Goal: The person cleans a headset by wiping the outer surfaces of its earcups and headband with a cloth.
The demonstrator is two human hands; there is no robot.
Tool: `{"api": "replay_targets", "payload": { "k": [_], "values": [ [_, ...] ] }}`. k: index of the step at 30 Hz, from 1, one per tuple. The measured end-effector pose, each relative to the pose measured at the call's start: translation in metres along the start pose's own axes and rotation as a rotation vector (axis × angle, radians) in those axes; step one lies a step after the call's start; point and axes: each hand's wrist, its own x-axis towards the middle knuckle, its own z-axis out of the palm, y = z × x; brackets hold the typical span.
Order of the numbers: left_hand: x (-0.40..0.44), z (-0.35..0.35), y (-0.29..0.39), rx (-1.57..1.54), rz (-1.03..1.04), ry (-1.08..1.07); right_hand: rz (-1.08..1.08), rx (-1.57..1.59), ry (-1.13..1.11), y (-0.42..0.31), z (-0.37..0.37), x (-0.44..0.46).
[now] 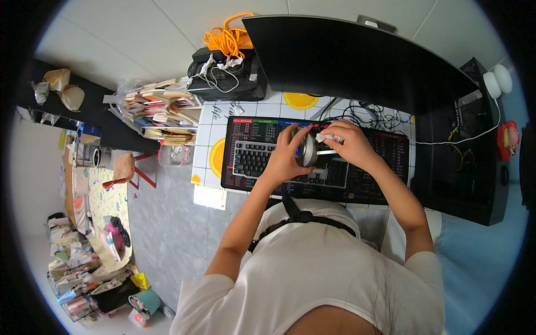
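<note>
- Worktop (209, 124): bare strip left of dark mat (382, 167); tangled cables (368, 116) crowd mat's far edge; near edge close to torso.
- Round device (306, 151): silver, curved, blue glint; located over keyboard (251, 158).
- Left hand (286, 159): fingers spread, curved around device's left side.
- Right hand (353, 145): pinching crumpled white tissue (330, 137) just beside device; contact unclear.
</note>
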Motion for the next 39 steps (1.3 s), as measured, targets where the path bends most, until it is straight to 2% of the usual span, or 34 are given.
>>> {"api": "replay_targets", "payload": {
  "k": [2,3,5,7,8,11,15,17,19,23,25,27,29,33,35,37,39],
  "values": [
    [0.002,0.002,-0.001,0.028,-0.004,0.002,0.040,0.112,0.060,0.004,0.000,0.000],
    [0.002,0.002,0.000,0.064,-0.018,0.014,0.155,0.253,0.177,0.003,0.000,0.001],
    [0.002,0.002,0.002,0.099,-0.032,0.027,0.081,0.102,0.165,-0.006,-0.005,0.002],
    [0.004,0.000,0.010,0.174,-0.061,0.011,-0.183,-0.110,-0.125,-0.012,0.001,-0.001],
    [0.004,0.001,0.009,0.173,-0.056,0.007,-0.267,-0.187,-0.061,-0.020,0.006,-0.004],
    [0.004,0.003,0.005,0.175,-0.056,0.036,-0.301,-0.231,0.004,-0.007,0.013,-0.003],
    [0.002,0.006,0.009,0.128,-0.083,0.035,-0.134,-0.216,0.019,-0.003,0.017,-0.002],
    [0.001,0.008,0.013,0.123,-0.074,0.046,-0.163,-0.245,0.076,-0.007,0.019,-0.002],
    [0.001,0.007,0.019,0.182,-0.088,0.002,0.005,-0.392,0.034,-0.010,0.021,-0.005],
    [0.000,0.004,0.017,0.308,-0.039,-0.011,0.118,-0.419,0.022,-0.004,0.018,-0.008],
    [0.000,-0.001,0.020,0.308,-0.044,-0.011,0.251,-0.258,0.260,0.009,0.007,-0.005],
    [-0.001,-0.002,0.022,0.306,-0.054,-0.007,0.250,-0.185,0.266,0.010,0.009,-0.005],
    [0.000,0.000,0.023,0.306,0.018,-0.002,0.094,-0.111,0.133,0.006,0.018,-0.009],
    [-0.003,0.002,0.022,0.253,-0.029,-0.025,0.206,0.003,-0.038,-0.005,0.004,-0.012],
    [-0.005,0.003,0.021,0.283,0.001,-0.036,0.237,-0.022,-0.116,-0.004,0.002,-0.017],
    [-0.007,0.005,0.019,0.301,0.025,-0.058,0.237,-0.190,-0.246,0.004,0.007,-0.023],
    [-0.008,0.011,0.018,0.328,0.061,-0.094,0.220,-0.196,-0.277,0.008,0.004,-0.025]
  ]
}}
